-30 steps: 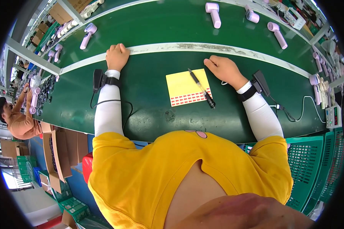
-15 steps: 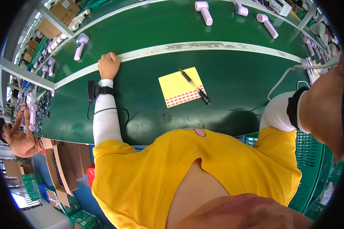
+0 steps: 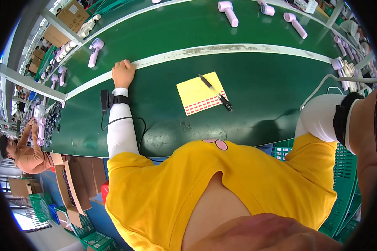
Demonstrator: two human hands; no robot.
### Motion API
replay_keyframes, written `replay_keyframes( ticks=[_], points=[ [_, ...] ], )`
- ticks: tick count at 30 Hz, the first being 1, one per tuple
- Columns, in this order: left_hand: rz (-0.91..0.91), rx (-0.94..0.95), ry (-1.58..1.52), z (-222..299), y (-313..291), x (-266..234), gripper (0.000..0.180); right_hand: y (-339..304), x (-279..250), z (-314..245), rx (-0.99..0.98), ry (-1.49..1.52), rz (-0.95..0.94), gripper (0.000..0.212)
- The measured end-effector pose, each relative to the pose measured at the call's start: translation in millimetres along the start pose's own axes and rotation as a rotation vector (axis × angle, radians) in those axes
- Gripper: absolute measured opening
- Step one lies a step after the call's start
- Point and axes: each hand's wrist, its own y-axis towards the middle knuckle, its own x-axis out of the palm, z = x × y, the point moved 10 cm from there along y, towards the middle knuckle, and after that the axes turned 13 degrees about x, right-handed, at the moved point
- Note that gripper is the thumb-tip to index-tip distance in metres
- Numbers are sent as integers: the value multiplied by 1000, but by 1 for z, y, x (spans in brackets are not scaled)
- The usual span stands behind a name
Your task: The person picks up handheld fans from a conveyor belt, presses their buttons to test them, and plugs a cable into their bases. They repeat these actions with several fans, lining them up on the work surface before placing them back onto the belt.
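Note:
My left hand (image 3: pixel 123 74) rests at the white rail (image 3: pixel 171 57) along the far side of the green bench, its fingers curled into a loose fist with nothing visible in it. A black device (image 3: pixel 106 101) is strapped to that wrist, with a cable hanging from it. My right hand (image 3: pixel 369 121) is raised close at the right rim; its fingers are cut off from sight. Between the arms lies a yellow sheet (image 3: pixel 195 90) with rows of small red marks. A black pen (image 3: pixel 215 93) lies slantwise across its right part.
Beyond the rail, a lilac handheld fan (image 3: pixel 228 14), another fan (image 3: pixel 295 26) and a third fan (image 3: pixel 96 52) lie on a green surface. A grey cable (image 3: pixel 322 85) bends over the bench's right side. A co-worker (image 3: pixel 25 154) handles parts at far left, near an open carton (image 3: pixel 74 188).
My right hand and forearm have shifted outward and down along the right rim. The whole view has moved slightly; my left hand stays at the rail, and the sheet and pen lie unchanged.

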Motion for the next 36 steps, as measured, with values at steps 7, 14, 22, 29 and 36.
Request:
replay_keyframes(
  ticks=[7, 14, 22, 29, 36],
  points=[
    [-33, 28, -16, -17, -6, 13, 32, -35, 90, -186, -119, -70, 27, 34],
    [-19, -44, -3, -6, -11, -10, 31, -29, 93, -200, -116, -144, 109, 32],
    [55, -65, 8, -2, -12, -12, 28, -32, 161, -264, -183, -173, 167, 29],
    [189, 77, -141, 39, 8, 8, 21, -132, 395, -112, 426, 61, -745, 30],
    [103, 40, -213, 109, 38, 28, 17, -186, 426, -76, 335, -175, -860, 23]
  ],
)
